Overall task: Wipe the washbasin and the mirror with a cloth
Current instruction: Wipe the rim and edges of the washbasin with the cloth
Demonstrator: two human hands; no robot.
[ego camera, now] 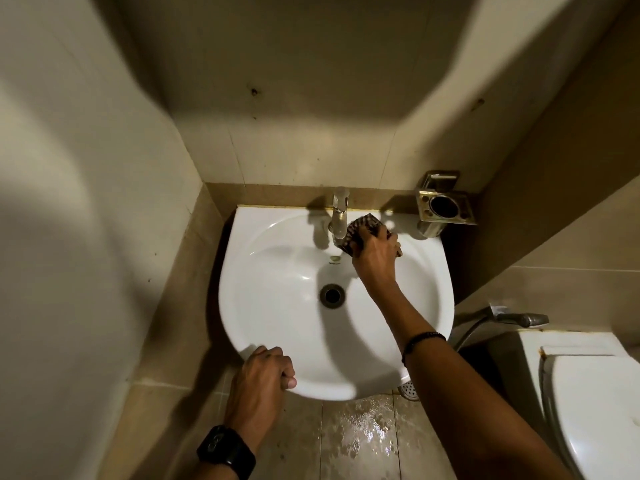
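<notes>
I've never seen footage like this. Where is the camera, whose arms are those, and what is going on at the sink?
There is no machine here: the one picture comes from a wide-angle camera worn on a person's head, looking down, so the arms reaching in from below are the wearer's own. The white washbasin is fixed to a tiled wall, with a metal tap at the back and a drain in the middle. The right hand presses a dark checked cloth onto the basin just beside the tap. The left hand, with a black watch on its wrist, grips the basin's front rim. To the right are a metal holder on the wall and part of a toilet. The floor below looks wet. No mirror is in view.
</notes>
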